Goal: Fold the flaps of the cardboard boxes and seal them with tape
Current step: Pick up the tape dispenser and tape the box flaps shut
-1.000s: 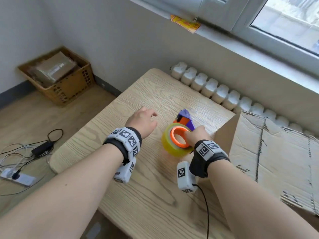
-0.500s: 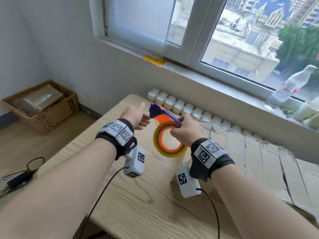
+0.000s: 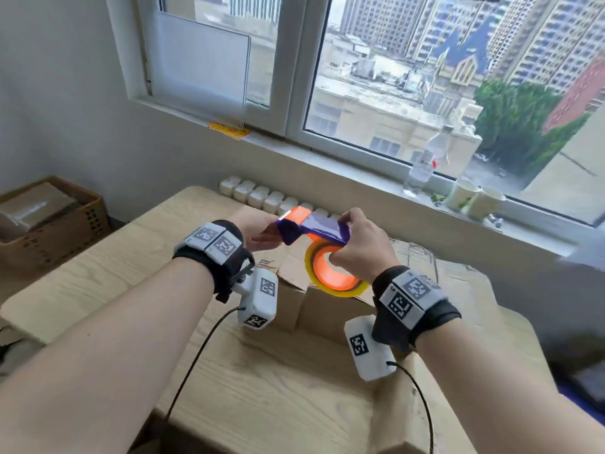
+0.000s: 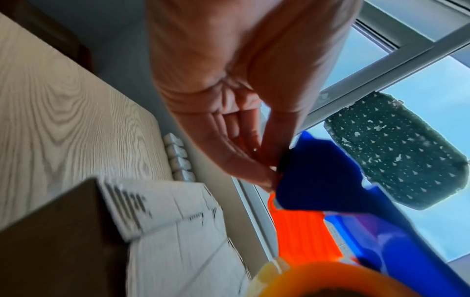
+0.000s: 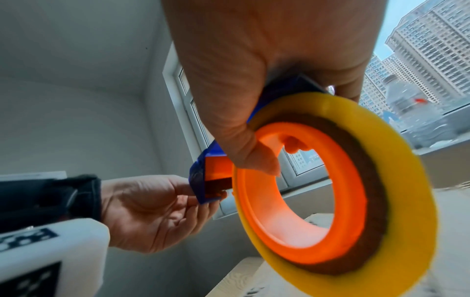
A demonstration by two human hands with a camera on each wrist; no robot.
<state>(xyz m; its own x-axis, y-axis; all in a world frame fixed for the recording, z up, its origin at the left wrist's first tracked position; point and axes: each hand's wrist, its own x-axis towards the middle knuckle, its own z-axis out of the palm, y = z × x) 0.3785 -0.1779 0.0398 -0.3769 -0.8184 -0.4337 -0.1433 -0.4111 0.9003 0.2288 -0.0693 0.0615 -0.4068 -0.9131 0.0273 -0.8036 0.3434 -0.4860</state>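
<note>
A purple tape dispenser (image 3: pixel 322 229) with an orange core carries a yellow tape roll (image 3: pixel 334 280). My right hand (image 3: pixel 360 247) grips it in the air above the table, thumb hooked inside the orange core (image 5: pixel 318 201). My left hand (image 3: pixel 258 232) meets the dispenser's front end, its fingertips (image 4: pixel 264 176) pinching the blue head (image 4: pixel 318 180). Under both hands a brown cardboard box (image 3: pixel 327 312) stands on the wooden table (image 3: pixel 98 283), and its worn top (image 4: pixel 178 241) lies flat. Whether a tape end is pulled out is hidden by the fingers.
A brown basket (image 3: pixel 91 221) with wrapped packages sits on the floor at far left. A white radiator (image 3: pixel 262 198) runs behind the table under the window sill, where a plastic bottle (image 3: pixel 425 165) and two paper cups (image 3: pixel 474 199) stand. Wrist-camera cables hang under both forearms.
My right hand has lifted the tape dispenser off the table to chest height. The left hand has come across and taken hold of its front end. My view has tilted up toward the window.
</note>
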